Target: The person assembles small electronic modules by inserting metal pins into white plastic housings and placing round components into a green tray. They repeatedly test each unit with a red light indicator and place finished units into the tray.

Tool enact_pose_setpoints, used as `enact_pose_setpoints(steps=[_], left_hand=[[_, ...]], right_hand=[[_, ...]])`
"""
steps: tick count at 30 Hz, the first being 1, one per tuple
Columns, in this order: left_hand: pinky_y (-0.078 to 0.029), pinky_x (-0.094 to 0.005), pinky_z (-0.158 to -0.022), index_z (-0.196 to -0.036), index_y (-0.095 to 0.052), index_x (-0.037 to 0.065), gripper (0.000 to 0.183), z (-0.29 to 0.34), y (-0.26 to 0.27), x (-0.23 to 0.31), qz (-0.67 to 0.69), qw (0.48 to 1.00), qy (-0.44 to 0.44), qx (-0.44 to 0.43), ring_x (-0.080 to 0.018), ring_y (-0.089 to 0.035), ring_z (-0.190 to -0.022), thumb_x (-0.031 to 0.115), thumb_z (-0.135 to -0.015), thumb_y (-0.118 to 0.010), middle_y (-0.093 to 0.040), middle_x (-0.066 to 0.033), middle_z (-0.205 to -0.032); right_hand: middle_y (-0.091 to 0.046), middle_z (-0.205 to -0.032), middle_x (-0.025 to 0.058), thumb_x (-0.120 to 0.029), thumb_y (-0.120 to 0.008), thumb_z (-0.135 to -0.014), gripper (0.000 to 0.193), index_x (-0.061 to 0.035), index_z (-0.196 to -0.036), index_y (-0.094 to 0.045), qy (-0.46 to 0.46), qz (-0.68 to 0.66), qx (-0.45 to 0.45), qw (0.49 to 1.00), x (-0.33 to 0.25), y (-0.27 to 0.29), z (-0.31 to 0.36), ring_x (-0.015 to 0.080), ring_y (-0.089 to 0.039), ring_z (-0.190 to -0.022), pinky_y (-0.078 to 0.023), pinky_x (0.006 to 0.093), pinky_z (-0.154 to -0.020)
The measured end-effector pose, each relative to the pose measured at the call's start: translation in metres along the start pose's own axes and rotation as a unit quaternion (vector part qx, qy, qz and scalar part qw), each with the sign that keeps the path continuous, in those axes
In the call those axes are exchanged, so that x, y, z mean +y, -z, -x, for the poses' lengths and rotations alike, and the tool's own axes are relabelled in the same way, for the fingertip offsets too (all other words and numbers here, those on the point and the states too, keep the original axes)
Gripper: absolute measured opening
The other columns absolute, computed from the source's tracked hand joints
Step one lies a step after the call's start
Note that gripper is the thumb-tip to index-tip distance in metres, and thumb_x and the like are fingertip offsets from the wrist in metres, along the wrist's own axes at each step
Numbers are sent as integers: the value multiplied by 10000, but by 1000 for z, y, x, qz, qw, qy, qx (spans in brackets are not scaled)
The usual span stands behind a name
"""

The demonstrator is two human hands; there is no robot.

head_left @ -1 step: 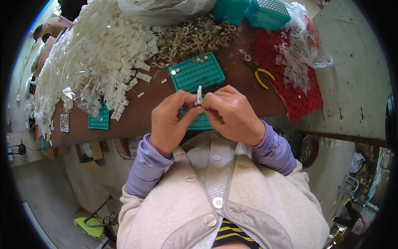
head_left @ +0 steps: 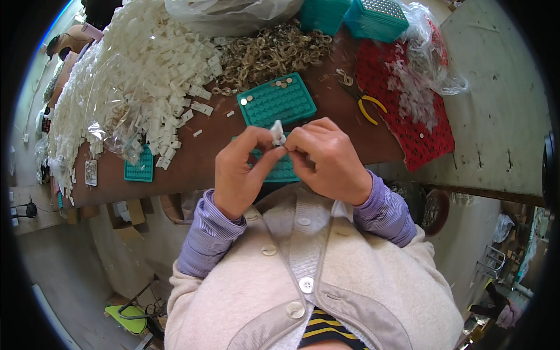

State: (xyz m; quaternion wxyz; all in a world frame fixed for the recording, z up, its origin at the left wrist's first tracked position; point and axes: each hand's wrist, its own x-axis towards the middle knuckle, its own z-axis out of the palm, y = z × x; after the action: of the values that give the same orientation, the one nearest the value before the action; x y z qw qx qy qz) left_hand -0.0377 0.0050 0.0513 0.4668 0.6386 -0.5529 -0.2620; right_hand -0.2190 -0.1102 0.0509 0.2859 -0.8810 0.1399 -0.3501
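Note:
A small white plastic piece (head_left: 277, 133) stands up between my two hands, above the front edge of the table. My left hand (head_left: 241, 170) pinches it between thumb and fingertips. My right hand (head_left: 331, 156) is closed in a pinch right against its lower end; whatever lies between those fingertips is hidden. Under and just behind the hands lies a teal tray (head_left: 284, 170) with moulded pockets, mostly covered by them. Farther back, a second teal tray (head_left: 277, 104) holds several small round metal discs (head_left: 284, 83) along its far edge and left side.
A large heap of white plastic pieces (head_left: 157, 76) covers the table's left. Tan loops (head_left: 274, 55) are piled at the back, beside stacked teal trays (head_left: 377, 20). Yellow-handled pliers (head_left: 371, 109) lie by a red patterned cloth (head_left: 429, 128). A small teal tray (head_left: 139, 166) sits front left.
The white piece has turned and tilted, from a narrow edge to a broader, uneven side. My left hand has shifted very slightly; my right hand is almost where it was.

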Motion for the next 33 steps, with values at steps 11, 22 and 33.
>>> enact_pose_setpoints(steps=[11, 22, 33], left_hand=[[-575, -242, -729, -1142, -712, 39, 176, 7, -26, -5, 165, 975, 116, 94, -69, -688, -891, 107, -1002, -794, -766, -18, -1055], [-581, -257, -722, -1174, -670, 16, 195, 17, -29, -4, 315, 939, 66, 118, -86, -683, -836, 50, -1012, -774, -774, -81, -1046], [-572, -249, -715, -1158, -668, 20, 148, 10, -30, -9, 334, 932, 116, 80, -92, -686, -882, 105, -1055, -733, -764, -66, -1016]], right_hand=[[-643, -787, 44, -1, -785, -876, 147, -54, -943, -665, -88, -13, 44, 995, -1, -5, 12, 216, -597, -689, -470, 366, -737], [-604, -733, 17, -17, -754, -875, 113, -60, -912, -656, -286, -198, 47, 936, -11, -23, 14, 104, -477, -588, -383, 301, -527], [-591, -842, 54, 38, -775, -898, 114, -37, -890, -690, -109, -95, 117, 983, -4, -15, 16, 169, -551, -782, -444, 308, -700]])
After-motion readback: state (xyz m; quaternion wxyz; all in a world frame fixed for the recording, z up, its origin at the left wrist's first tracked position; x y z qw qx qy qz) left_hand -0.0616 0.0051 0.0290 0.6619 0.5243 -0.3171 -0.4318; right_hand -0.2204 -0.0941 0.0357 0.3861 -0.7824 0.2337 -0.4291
